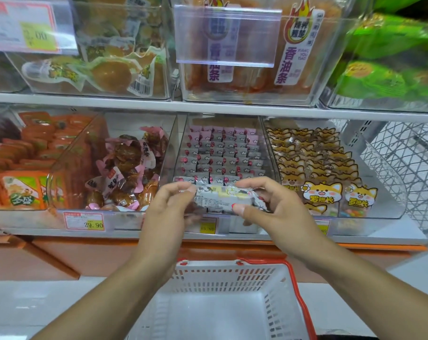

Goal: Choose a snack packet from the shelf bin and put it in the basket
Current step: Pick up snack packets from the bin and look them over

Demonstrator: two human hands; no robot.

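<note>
While both forearms reach up from below, the white basket (232, 278) with its red rim sits low in front of the shelf (134, 105), its mouth unobstructed and its floor bare where it can be seen. Between the basket's far rim and the front lip of the clear shelf bin (222, 143) there is open air, and the hands hold their load just there, in front of the bin's lower edge. Neighbouring bins stand close on both sides, one with pink-wrapped brown snacks (127, 168), one with yellow fox-face packets (316, 168).

The snack packet (222, 200) is a short, pale wrapper, white and grey with a touch of yellow and red print, held lengthwise and level.

Its left end is pinched by the left hand (168, 207), fingers curled over the top. Its right end is gripped by the right hand (269, 204), thumb beneath and fingers bent across the top edge.
</note>
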